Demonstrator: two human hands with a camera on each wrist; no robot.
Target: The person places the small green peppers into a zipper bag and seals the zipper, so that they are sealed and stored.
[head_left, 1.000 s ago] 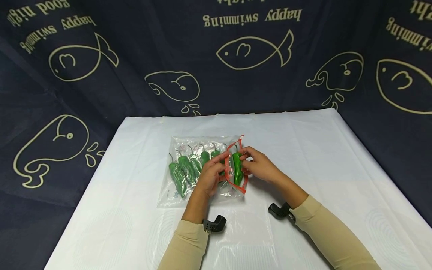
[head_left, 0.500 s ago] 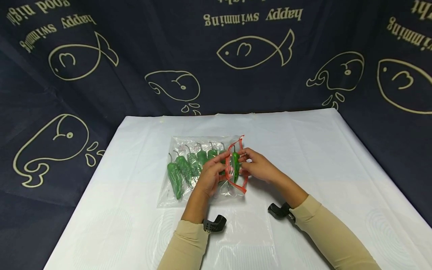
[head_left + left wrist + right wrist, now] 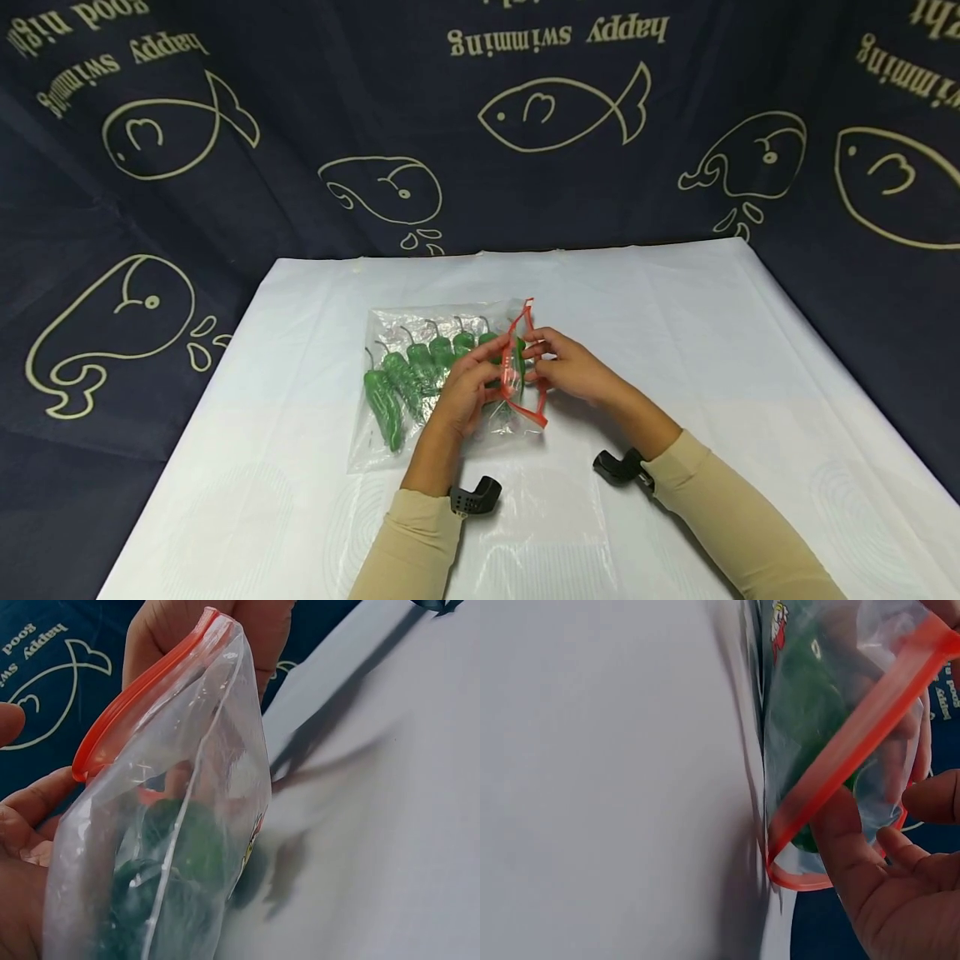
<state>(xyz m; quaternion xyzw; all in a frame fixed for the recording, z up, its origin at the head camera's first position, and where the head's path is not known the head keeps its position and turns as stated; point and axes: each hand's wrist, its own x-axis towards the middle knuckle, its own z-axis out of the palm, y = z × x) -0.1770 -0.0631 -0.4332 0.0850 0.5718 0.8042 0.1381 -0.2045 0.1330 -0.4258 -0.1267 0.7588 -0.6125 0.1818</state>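
A clear zip bag (image 3: 491, 429) lies on the table, its red-edged mouth (image 3: 135, 705) facing right and spread apart. Several green peppers (image 3: 384, 408) are lined up inside it, stems pointing away. My left hand (image 3: 467, 390) holds the upper layer at the red zip strip (image 3: 507, 371), lifting it. Just within the mouth is another green pepper (image 3: 521, 354), partly hidden by plastic and fingers. My right hand (image 3: 572, 367) reaches into the opening from the right. Its fingertips (image 3: 838, 814) press at that pepper's end, with the other fingers spread apart in the right wrist view.
A white cloth covers the table (image 3: 675, 333). In front of the bag lies a flat clear plastic sheet (image 3: 547, 517). A dark blue curtain (image 3: 570, 200) with fish drawings hangs behind the table's far edge. Each wrist wears a black camera mount (image 3: 476, 497).
The pepper at the mouth has moved left, deeper into the bag, with my right fingers following it. The row of peppers has shifted left too. My left hand stays at the red strip.
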